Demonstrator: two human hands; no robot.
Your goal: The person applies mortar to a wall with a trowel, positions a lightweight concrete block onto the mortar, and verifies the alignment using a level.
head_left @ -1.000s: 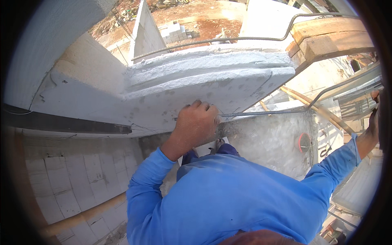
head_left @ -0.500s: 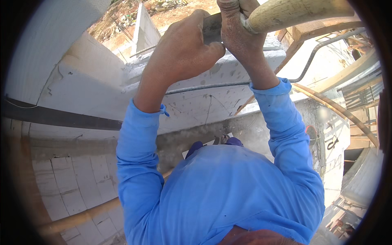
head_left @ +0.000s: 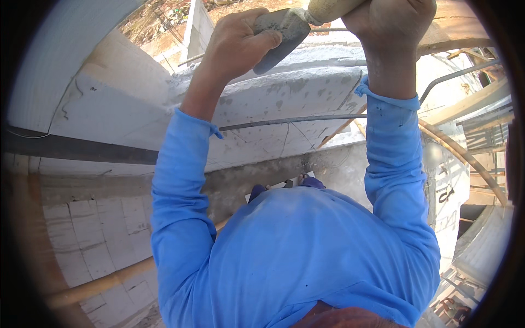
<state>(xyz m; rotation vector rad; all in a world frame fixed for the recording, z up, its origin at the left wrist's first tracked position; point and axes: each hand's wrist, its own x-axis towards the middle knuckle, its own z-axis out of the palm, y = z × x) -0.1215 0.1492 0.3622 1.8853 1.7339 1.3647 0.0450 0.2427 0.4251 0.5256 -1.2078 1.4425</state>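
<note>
A trowel with a grey, mortar-smeared blade (head_left: 290, 34) and a pale wooden handle (head_left: 331, 7) is held up near the top of the view, above a white block wall (head_left: 298, 90). My left hand (head_left: 236, 44) pinches the blade's left edge, thumb across its face, the other fingers partly hidden. Closed around the right end of the handle is my right hand (head_left: 395, 22), cut off by the upper edge of the picture. Wet-looking spots mark the wall top below the blade.
A metal rod (head_left: 295, 119) crosses in front of the wall and passes behind my right forearm. Bamboo poles (head_left: 465, 156) and timber stand at right, another pole (head_left: 104, 285) at lower left. A large white panel (head_left: 60, 60) rises at left. My feet rest below on grey floor.
My right hand has moved right, from beside the blade to the handle. The trowel has turned, so more of its blade shows. My left hand has shifted slightly left and stays on the blade.
</note>
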